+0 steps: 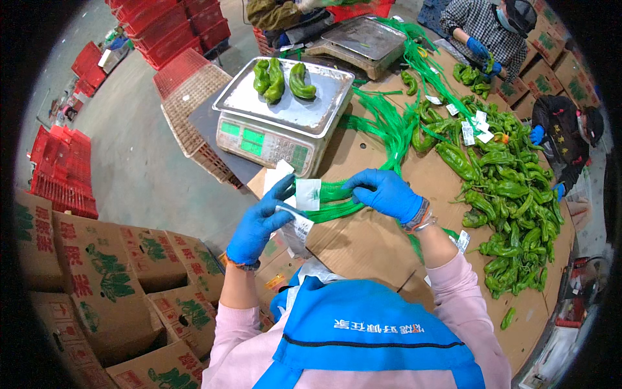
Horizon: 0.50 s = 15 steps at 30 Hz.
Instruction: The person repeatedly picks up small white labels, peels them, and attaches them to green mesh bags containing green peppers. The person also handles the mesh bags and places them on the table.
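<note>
Both of my hands wear blue gloves. My left hand [262, 223] has its thumb on a white printed label [302, 224] at the left end of the green mesh bags [330, 214]. A blank white tag [308, 194] lies just right of its fingertips. My right hand [386, 194] pinches the upper strands of the green mesh between thumb and forefinger. Beyond my left hand stands a digital scale [262, 146] with a lit display. Three green peppers [275, 82] rest on its metal pan [311, 116].
A large heap of green peppers [510, 194] covers the right of the cardboard-topped table [369, 248]. More green netting [388, 121] lies behind my right hand. Cartons [107, 262] stand at left, with red crates [165, 29] beyond. A second scale [364, 39] and co-workers [481, 39] are across the table.
</note>
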{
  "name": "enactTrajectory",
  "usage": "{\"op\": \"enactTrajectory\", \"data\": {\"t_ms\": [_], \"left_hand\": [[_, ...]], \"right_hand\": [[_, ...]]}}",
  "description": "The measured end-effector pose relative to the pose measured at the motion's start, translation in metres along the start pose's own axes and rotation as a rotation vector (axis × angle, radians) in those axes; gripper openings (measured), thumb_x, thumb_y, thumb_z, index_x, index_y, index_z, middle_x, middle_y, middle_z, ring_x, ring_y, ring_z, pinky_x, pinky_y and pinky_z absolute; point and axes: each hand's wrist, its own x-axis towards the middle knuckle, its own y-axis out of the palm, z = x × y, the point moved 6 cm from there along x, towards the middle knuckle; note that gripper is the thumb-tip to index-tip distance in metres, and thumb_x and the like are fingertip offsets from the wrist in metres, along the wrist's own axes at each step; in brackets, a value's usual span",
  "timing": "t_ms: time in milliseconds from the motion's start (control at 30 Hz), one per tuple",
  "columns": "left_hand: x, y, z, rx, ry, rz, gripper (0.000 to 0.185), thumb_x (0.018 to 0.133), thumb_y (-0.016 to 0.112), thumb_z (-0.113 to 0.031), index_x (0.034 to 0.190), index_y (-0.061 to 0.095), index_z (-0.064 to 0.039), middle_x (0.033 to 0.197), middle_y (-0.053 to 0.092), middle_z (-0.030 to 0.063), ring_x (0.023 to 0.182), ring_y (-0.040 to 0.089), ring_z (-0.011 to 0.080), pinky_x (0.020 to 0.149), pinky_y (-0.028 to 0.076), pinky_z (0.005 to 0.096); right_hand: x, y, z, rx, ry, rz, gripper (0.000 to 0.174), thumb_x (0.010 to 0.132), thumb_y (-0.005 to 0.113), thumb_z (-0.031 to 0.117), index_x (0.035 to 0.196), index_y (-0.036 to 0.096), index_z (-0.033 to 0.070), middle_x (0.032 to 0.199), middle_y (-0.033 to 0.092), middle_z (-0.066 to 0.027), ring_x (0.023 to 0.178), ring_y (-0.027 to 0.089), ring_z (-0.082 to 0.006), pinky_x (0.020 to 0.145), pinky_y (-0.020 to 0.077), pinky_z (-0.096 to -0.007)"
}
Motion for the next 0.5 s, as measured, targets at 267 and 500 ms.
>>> {"op": "enactTrajectory", "data": {"t_ms": [267,500], "left_hand": [[0.031,0.051,-0.006,0.166,-0.163,0.092,0.015,0.083,0.065,-0.010,0.096,0.066,-0.001,0.086,0.067,0.0031,0.078,0.059,0.0097,0.072,0.048,0.0253],[0.034,0.065,-0.026,0.397,0.196,0.198,0.022,0.079,0.070,-0.011,0.096,0.067,0.003,0.104,0.062,0.0093,0.092,0.058,0.0148,0.078,0.047,0.0273]], "right_hand": [[-0.018,0.006,0.030,0.245,0.123,0.114,0.031,0.084,0.065,0.021,0.107,0.062,0.001,0.094,0.067,-0.0089,0.083,0.064,-0.0158,0.076,0.0512,-0.0285],[-0.026,-0.028,0.049,-0.282,0.059,-0.020,0.026,0.081,0.058,0.030,0.089,0.069,0.008,0.087,0.066,-0.0140,0.077,0.063,-0.0308,0.070,0.0503,-0.0371]]}}
